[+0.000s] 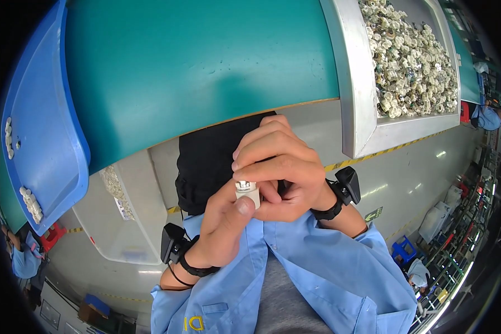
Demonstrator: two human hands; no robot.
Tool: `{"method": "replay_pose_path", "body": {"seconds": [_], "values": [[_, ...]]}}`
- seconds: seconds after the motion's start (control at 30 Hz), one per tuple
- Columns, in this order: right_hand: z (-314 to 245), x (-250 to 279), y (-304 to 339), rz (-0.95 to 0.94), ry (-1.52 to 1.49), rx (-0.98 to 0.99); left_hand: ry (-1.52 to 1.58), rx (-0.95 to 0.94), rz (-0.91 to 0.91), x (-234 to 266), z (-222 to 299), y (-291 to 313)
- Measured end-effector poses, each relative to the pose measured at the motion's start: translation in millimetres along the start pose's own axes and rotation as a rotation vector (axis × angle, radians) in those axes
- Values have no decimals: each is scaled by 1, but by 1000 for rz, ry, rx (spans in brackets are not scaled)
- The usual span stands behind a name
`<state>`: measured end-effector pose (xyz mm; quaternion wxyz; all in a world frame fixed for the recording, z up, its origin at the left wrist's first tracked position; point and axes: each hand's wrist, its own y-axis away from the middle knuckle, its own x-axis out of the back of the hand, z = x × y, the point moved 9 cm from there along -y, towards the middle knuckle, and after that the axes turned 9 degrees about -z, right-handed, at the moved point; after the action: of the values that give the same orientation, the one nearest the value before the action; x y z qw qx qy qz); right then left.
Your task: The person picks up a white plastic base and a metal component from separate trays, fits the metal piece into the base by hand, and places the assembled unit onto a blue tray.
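Note:
A small white cylindrical plastic part [249, 192] is held in front of my chest, just off the table's near edge. On its upper end sits a piece with shiny metal bits and slots. My left hand [222, 222] is closed round the part, its thumb pressed against the lower body. From above and the right, my right hand [289, 167] grips the upper end with bent fingers. Its fingertips hide some of the part, so whether the top piece is fully seated cannot be told.
A green table [200, 67] lies ahead. On its left rests a blue tray [50, 106] with several white parts [31, 204]. At right, a metal-rimmed tray [353, 83] holds a heap of small white-and-metal pieces [412, 67]. A translucent bin [133, 222] stands lower left. Other people work farther off.

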<state>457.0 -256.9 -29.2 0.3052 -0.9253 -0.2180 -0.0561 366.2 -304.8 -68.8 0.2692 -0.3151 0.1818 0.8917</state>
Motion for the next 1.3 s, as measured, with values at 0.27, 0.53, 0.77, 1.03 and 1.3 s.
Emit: {"method": "replay_pose_path", "body": {"seconds": [0.27, 0.53, 0.77, 1.03, 1.3], "values": [[22, -10, 10, 42, -41, -181, 177, -51, 109, 20, 0, -9], [56, -28, 25, 171, -241, -401, 16, -34, 153, 40, 8, -23], [53, -28, 28, 135, -148, -426, 31, 9, 193, 45, 1, -22], [54, -25, 21, 93, -5, -408, -76, 44, 178, 46, 4, -31], [60, -35, 13, -38, 200, -382, -92, 34, 211, 64, 10, -21]]}}
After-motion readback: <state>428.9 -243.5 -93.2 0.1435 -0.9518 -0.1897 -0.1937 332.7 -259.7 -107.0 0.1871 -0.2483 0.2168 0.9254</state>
